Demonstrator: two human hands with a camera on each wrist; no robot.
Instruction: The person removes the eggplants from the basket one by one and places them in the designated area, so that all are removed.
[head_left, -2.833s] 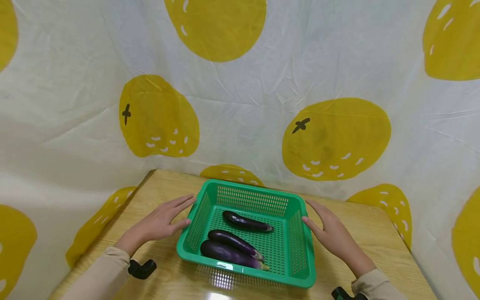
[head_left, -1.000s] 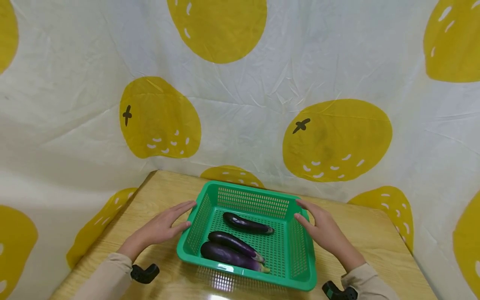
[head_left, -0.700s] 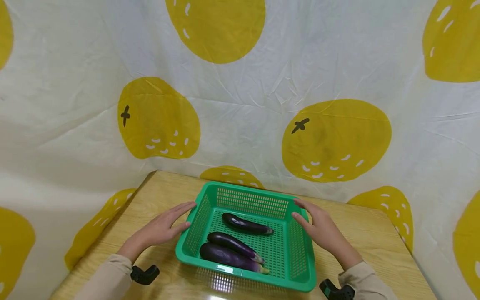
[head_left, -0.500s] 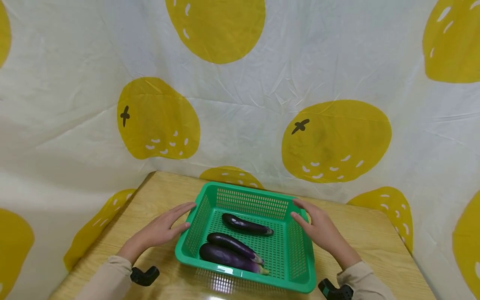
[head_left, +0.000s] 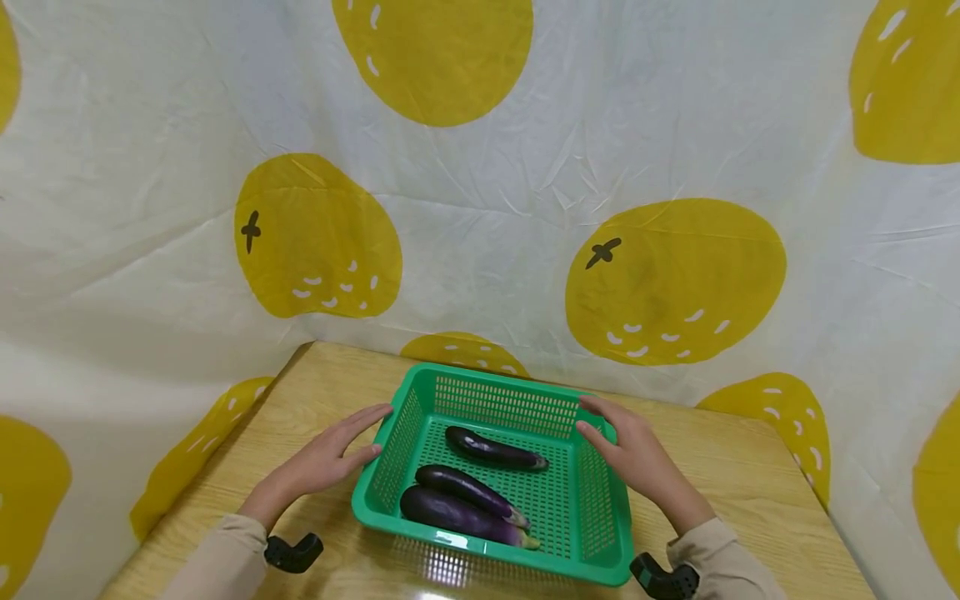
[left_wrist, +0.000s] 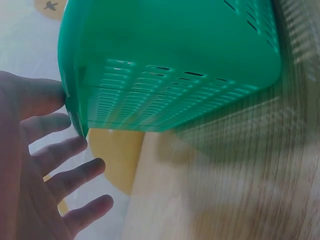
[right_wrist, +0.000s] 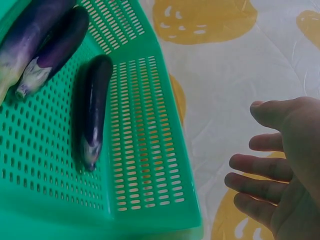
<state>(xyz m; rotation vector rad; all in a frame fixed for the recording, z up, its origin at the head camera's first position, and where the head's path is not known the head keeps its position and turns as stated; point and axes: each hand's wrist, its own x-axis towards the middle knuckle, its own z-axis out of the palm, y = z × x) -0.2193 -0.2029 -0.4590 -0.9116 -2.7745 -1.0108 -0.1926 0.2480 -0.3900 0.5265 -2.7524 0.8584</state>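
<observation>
A green plastic basket point(head_left: 558, 571) with slotted walls holds three dark purple eggplants. One eggplant point(head_left: 493, 451) lies alone toward the back; a slim eggplant point(head_left: 467, 488) and a thicker eggplant point(head_left: 453, 512) lie side by side near the front wall. My left hand point(head_left: 322, 457) is at the basket's left rim, fingers extended; in the left wrist view its thumb touches the rim point(left_wrist: 71, 75). My right hand point(head_left: 636, 450) hovers by the right rim, and the right wrist view shows its spread fingers point(right_wrist: 260, 167) apart from the basket, holding nothing.
The basket stands on a light wooden table point(head_left: 735, 467). Behind it hangs a white cloth point(head_left: 480, 258) printed with yellow fruit. A black wrist device point(head_left: 294, 553) sits under the left wrist, and another black device point(head_left: 663, 577) under the right.
My right hand has moved left, from outside the right rim to over it. The left hand has barely shifted; basket and eggplants stay in place.
</observation>
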